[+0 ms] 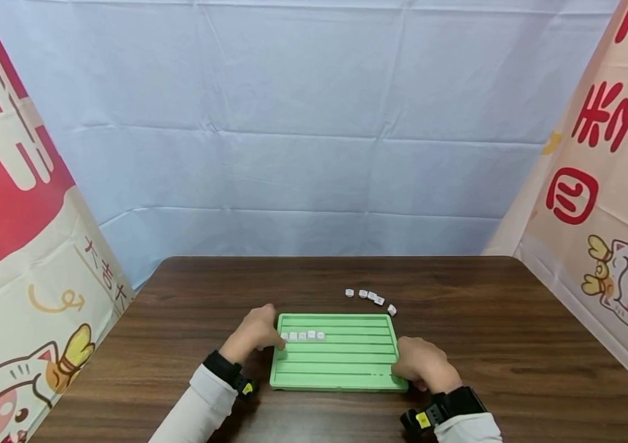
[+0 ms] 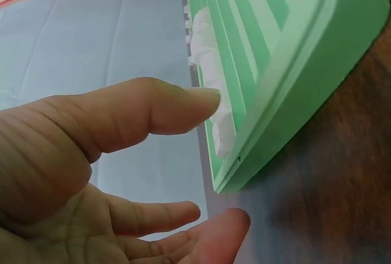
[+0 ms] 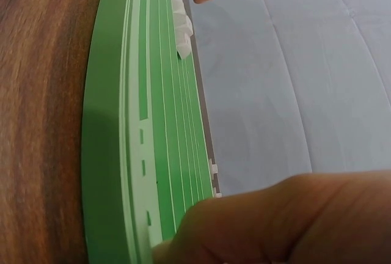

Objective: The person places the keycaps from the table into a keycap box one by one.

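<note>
A green grooved board point(image 1: 342, 363) lies flat on the table. Several small white tiles point(image 1: 302, 336) stand in a row along one of its upper grooves, starting at the left end. My left hand point(image 1: 258, 330) is at the board's left edge, thumb over the end of the tile row. The left wrist view shows that thumb point(image 2: 165, 106) straight and the fingers spread apart from it, beside the board's corner. At the opposite edge, my right hand point(image 1: 423, 362) grips the board's right side. Its fingertips are mostly hidden in the right wrist view.
Several loose white tiles point(image 1: 372, 296) lie on the brown table point(image 1: 209, 289) just beyond the board's far edge, toward the right. A pale blue cloth point(image 1: 303, 154) hangs behind the table, with printed cloths point(image 1: 15, 295) at both sides.
</note>
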Demonstrator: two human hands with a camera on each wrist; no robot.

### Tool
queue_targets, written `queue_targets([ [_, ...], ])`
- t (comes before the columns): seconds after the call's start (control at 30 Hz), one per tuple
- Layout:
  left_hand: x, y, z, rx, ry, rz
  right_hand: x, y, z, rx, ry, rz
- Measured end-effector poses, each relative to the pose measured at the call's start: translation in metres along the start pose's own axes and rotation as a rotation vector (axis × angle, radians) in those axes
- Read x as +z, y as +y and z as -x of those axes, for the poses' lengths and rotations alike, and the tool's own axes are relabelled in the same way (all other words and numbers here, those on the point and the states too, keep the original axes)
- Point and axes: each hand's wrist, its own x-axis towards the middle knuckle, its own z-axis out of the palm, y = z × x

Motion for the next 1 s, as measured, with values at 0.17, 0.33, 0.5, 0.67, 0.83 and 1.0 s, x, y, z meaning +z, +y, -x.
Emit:
queue_targets([
  [0.17, 0.0020, -0.0027, 0.0035, -0.037, -0.003, 0.032, -0.0005, 0.0000, -0.0006, -0.002, -0.006, 0.001],
  [0.33, 0.0044, -0.0041, 0.0036, -0.061, -0.010, 0.054, -0.0012, 0.0001, -0.0009, 0.002, -0.007, 0.010],
  [0.5, 0.0046, -0.0052, 0.0040, -0.067, -0.021, 0.064, -0.0017, -0.0006, -0.0004, 0.009, -0.008, 0.003],
  [0.67, 0.0046, -0.0056, 0.0048, -0.076, -0.034, 0.079, -0.0013, -0.0011, 0.0001, 0.008, -0.005, -0.005],
  [0.83, 0.0054, -0.0059, 0.0053, -0.086, -0.048, 0.108, -0.0009, -0.0012, -0.0001, 0.015, -0.005, 0.002],
  [1.0, 0.0066, -0.0065, 0.0048, -0.077, -0.064, 0.142, -0.0012, 0.0000, -0.0004, 0.012, -0.009, -0.009],
])
